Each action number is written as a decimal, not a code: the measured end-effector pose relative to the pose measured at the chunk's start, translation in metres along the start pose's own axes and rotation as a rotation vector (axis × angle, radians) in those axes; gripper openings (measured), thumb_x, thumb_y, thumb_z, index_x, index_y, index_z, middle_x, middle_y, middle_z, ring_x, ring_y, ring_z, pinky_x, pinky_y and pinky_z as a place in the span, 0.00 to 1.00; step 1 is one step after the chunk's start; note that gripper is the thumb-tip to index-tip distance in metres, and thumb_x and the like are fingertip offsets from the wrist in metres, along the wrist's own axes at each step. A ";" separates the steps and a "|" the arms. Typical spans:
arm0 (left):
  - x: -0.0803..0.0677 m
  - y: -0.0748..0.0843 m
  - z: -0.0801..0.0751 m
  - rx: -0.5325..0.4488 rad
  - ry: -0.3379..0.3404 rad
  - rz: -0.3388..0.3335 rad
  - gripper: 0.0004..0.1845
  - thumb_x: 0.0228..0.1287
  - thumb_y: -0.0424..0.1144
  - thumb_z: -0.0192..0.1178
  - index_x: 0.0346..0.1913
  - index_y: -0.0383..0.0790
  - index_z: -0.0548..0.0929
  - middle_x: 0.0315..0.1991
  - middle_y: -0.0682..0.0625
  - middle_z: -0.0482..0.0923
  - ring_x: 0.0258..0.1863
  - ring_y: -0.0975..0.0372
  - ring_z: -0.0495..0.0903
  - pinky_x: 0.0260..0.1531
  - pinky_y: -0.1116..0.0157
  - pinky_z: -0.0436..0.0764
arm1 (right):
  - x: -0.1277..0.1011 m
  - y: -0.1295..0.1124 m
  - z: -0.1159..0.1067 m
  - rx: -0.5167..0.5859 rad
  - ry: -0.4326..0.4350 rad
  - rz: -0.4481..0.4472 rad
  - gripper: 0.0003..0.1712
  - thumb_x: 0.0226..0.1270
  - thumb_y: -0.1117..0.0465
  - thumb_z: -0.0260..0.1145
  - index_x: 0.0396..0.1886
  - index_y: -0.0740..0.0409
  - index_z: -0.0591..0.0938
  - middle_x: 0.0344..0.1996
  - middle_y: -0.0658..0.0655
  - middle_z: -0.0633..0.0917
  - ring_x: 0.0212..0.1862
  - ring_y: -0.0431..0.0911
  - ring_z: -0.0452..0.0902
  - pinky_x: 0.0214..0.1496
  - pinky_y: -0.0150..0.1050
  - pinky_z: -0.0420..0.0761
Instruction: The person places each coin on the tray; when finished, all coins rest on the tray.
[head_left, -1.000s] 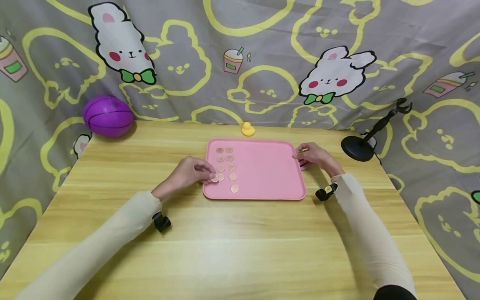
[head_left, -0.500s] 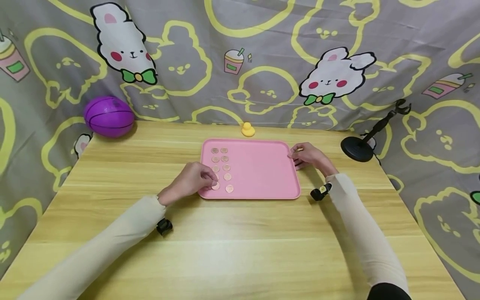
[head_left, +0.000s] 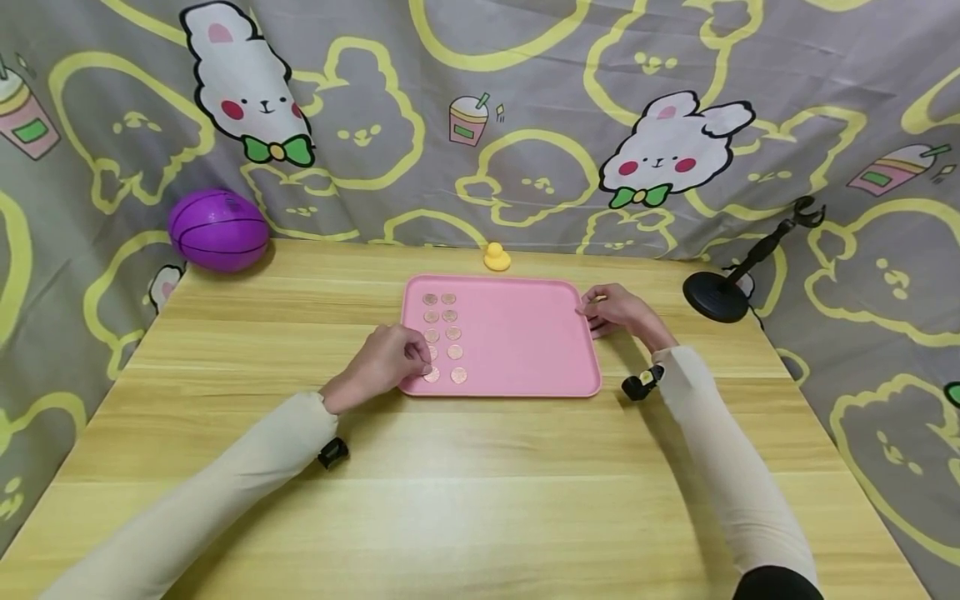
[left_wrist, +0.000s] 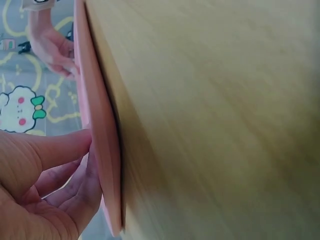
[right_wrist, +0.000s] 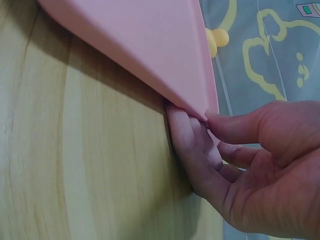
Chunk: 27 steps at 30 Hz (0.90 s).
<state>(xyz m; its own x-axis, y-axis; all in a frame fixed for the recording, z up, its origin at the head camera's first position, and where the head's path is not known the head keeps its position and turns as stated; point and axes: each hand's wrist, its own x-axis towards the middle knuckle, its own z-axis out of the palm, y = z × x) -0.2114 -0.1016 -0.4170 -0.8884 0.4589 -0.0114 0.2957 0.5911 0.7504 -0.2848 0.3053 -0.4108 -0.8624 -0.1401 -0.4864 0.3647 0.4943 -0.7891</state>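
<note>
A pink tray (head_left: pixel 517 342) lies flat on the wooden table (head_left: pixel 480 483). Several copper coins (head_left: pixel 450 333) sit in two columns along its left side. My left hand (head_left: pixel 422 360) is at the tray's front-left corner; in the left wrist view its thumb (left_wrist: pixel 60 150) lies on the tray's rim (left_wrist: pixel 102 150) with the fingers curled below. My right hand (head_left: pixel 588 307) pinches the tray's far-right corner. In the right wrist view its fingers (right_wrist: pixel 192 140) are tucked under the tray (right_wrist: pixel 140 45) and the thumb presses on top.
A purple ball (head_left: pixel 217 231) rests at the table's back left. A small yellow duck (head_left: pixel 495 257) stands just behind the tray. A black stand (head_left: pixel 723 293) with a slanted arm sits at the back right. A patterned cloth hangs behind the table.
The tray has slid a little to the left with both hands on it, mostly in the first half second. The front coins now lie side by side near the left hand.
</note>
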 end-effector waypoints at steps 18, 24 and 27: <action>-0.001 -0.012 -0.006 -0.061 0.084 0.121 0.03 0.69 0.27 0.67 0.42 0.31 0.87 0.37 0.43 0.88 0.37 0.56 0.84 0.41 0.61 0.84 | -0.002 0.006 0.004 -0.010 0.052 -0.028 0.14 0.80 0.66 0.60 0.55 0.74 0.72 0.26 0.51 0.84 0.26 0.39 0.82 0.34 0.35 0.88; 0.004 -0.016 -0.021 -0.045 0.137 0.129 0.05 0.73 0.28 0.63 0.47 0.30 0.86 0.41 0.41 0.87 0.42 0.51 0.85 0.47 0.54 0.85 | -0.003 0.007 0.006 -0.025 0.069 -0.041 0.17 0.80 0.66 0.61 0.57 0.76 0.73 0.27 0.51 0.84 0.27 0.39 0.82 0.34 0.35 0.88; 0.006 -0.023 -0.028 -0.025 0.156 0.103 0.07 0.74 0.29 0.62 0.49 0.30 0.86 0.44 0.40 0.86 0.44 0.50 0.84 0.49 0.53 0.85 | -0.003 0.008 0.008 -0.018 0.078 -0.046 0.17 0.80 0.66 0.62 0.57 0.76 0.74 0.28 0.52 0.84 0.28 0.39 0.82 0.35 0.35 0.89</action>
